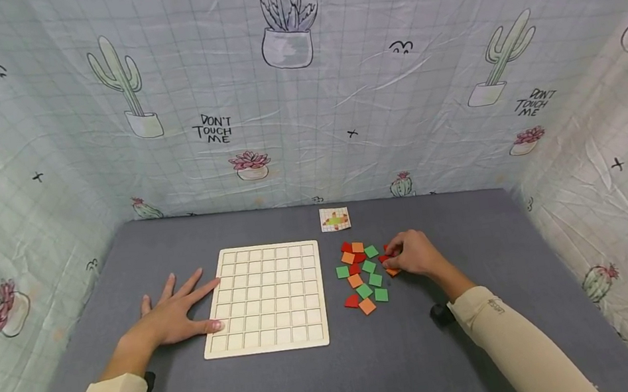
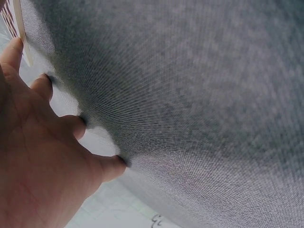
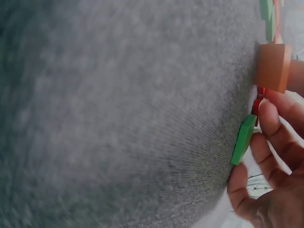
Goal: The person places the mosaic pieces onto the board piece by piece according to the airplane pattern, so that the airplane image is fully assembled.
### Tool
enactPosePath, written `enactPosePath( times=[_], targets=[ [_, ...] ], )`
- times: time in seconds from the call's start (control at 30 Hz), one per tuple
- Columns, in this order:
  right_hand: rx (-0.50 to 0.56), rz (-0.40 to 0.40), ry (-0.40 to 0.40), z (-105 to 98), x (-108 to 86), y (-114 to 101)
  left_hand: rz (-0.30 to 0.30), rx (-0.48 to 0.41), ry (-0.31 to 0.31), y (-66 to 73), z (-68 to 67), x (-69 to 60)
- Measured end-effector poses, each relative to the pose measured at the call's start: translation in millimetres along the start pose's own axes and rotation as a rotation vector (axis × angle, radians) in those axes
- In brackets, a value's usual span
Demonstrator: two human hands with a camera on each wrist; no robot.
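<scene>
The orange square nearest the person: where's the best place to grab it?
Probably pinch the orange square by two opposite edges, coming from the near side. It lies flat with bare table in front, while a green square sits close behind and a red piece close on its left.

High downward head view, close wrist views, grey tabletop (image 1: 281, 388) in all

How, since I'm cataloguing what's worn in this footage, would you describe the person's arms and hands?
Long cream fabric sleeves clothe both arms, ending in cuffs. Each has a small dark marking, too small to read. A small black object shows at each wrist. The left hand and right hand are bare: no gloves or rings visible.
</scene>
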State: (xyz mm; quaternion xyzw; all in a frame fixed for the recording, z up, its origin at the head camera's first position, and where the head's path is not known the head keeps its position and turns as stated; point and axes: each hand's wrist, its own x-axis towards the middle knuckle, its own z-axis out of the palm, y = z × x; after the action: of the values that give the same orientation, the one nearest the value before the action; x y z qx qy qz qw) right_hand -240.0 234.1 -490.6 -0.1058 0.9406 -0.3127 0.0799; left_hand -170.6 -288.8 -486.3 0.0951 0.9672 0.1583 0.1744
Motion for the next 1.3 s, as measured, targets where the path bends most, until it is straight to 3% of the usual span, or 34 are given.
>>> enactPosePath(
  times=[0.27,0.4,0.67,0.83,1.0,1.3],
  targets=[
    [-0.094,-0.087,-0.053,-2,0.9,1,0.000,-0.002,-0.002,1.6,2.1,0.1],
    [-0.075,-0.127,-0.050,-5,-0.4,5,-0.001,-0.002,0.000,0.9,3.9,0.1],
    [0.081,-0.065,-0.048,-12,-1.9,12,0.008,-0.010,-0.002,-1.5,5.7,-2.3],
    [0.095,-0.029,-0.022,-13,-1.9,16,0.011,-0.016,0.004,0.3,4.8,-1.4],
    [0.086,-0.053,-0.008,-12,-3.7,17,0.013,-0.018,0.003,0.7,3.7,-1.7],
    [0.101,-0.097,-0.075,-13,-0.4,20,0.009,-0.011,0.009,-0.6,0.6,-2.2]
  ],
)
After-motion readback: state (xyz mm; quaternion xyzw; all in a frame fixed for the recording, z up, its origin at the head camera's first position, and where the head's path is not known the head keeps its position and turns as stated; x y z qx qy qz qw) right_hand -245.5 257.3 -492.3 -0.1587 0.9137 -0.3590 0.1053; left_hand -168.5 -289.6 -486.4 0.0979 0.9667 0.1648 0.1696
